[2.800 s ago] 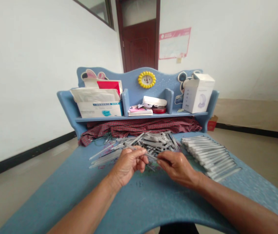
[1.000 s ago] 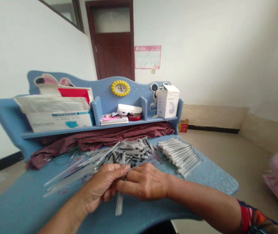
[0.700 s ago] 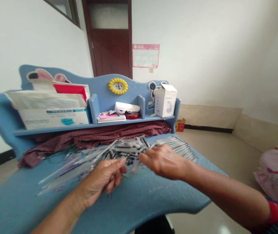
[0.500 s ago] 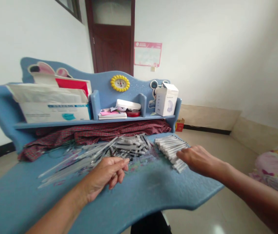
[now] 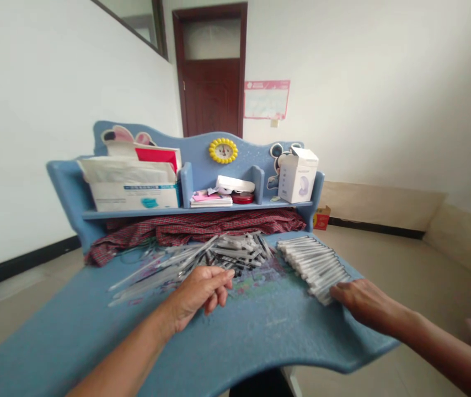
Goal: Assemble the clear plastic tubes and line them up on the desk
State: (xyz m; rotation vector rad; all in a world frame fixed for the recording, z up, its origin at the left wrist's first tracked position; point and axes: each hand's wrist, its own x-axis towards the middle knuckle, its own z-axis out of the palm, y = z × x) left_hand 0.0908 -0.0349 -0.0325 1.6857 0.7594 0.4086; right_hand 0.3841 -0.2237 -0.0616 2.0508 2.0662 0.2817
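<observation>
My left hand (image 5: 206, 289) is closed over the front of the loose pile, thumb and fingertips pressed together; whatever they may hold is hidden. Clear and whitish slim pen parts (image 5: 239, 248), some with black ends, lie jumbled just beyond it. To the right, pens (image 5: 312, 262) with clear barrels and dark ends lie side by side in a tidy row. At that row's near right end is my right hand (image 5: 362, 303), its fingers closed on the end of the nearest pen (image 5: 322, 296). Long clear plastic sleeves or tubes (image 5: 144, 284) spread out left of the pile.
The blue desk (image 5: 260, 336) has a curved front edge. A raised shelf (image 5: 136, 213) at its back carries a mask box (image 5: 132, 193), a red round tin (image 5: 242, 198) and a white carton (image 5: 298, 176). A red checked cloth (image 5: 202, 226) lies bunched beneath.
The view has shifted, so the desk appears further right. My right hand has moved along the row to its near end. My left hand keeps its closed pose by the pile.
</observation>
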